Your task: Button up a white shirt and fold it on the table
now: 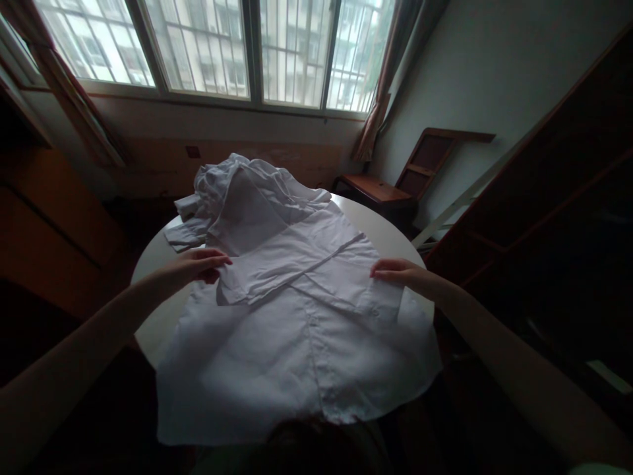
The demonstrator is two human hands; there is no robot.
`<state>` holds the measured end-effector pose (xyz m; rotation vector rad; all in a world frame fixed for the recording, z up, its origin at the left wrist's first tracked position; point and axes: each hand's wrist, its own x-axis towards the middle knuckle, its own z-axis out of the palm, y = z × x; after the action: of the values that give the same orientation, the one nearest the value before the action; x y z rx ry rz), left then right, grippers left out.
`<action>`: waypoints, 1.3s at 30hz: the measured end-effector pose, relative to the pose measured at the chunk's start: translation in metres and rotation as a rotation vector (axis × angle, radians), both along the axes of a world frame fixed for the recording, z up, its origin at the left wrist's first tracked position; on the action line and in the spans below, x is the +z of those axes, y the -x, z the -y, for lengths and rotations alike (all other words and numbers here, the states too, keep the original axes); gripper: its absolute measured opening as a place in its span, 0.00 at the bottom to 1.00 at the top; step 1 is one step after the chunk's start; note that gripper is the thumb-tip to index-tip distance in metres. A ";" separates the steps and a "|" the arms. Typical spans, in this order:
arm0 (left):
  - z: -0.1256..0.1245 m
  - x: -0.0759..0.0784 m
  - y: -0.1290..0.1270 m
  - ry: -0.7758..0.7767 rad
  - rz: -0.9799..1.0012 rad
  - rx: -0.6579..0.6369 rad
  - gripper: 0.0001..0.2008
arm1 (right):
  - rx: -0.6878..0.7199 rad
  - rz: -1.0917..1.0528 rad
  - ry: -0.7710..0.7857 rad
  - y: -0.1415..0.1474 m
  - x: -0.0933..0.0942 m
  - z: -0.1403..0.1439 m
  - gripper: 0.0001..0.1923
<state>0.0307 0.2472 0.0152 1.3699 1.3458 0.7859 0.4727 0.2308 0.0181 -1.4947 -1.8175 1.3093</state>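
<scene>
A white button-up shirt (267, 376) is spread over a round white table (383, 227), its lower hem hanging past the near edge. One sleeve (316, 257) lies crosswise over the body, creased along its length, with a buttoned cuff (383, 310) on the right. My left hand (205, 262) pinches the cloth at the sleeve's left end. On the right, my right hand (393, 269) grips the sleeve near the cuff, thumb partly hidden. Bunched white fabric (232, 181) is heaped at the far side; whether it all belongs to this shirt, I cannot tell.
Beyond the table are a barred window (208, 46) and a low wall. A wooden chair (380, 189) stands at the back right, near a dark wooden piece of furniture (519, 198). To the left is a brown cabinet (49, 224) beside a curtain (79, 99).
</scene>
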 end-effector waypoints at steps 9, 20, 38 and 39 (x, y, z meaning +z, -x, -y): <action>-0.054 0.001 -0.093 0.054 0.380 -0.020 0.08 | -0.008 -0.111 -0.015 0.013 0.005 -0.007 0.20; -0.046 -0.030 -0.101 -0.174 0.487 -0.043 0.14 | -0.025 -0.069 -0.005 0.003 -0.003 -0.013 0.18; -0.001 -0.030 -0.018 -0.838 -0.726 0.064 0.09 | 0.035 -0.632 0.065 0.141 0.016 -0.103 0.04; 0.002 -0.029 -0.025 -0.886 -0.717 -0.042 0.08 | 0.007 -0.657 0.072 0.151 0.013 -0.109 0.03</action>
<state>0.0553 0.2447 -0.0141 2.5453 1.5470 0.9573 0.3219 0.3395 0.0314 -0.9217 -1.3543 1.6348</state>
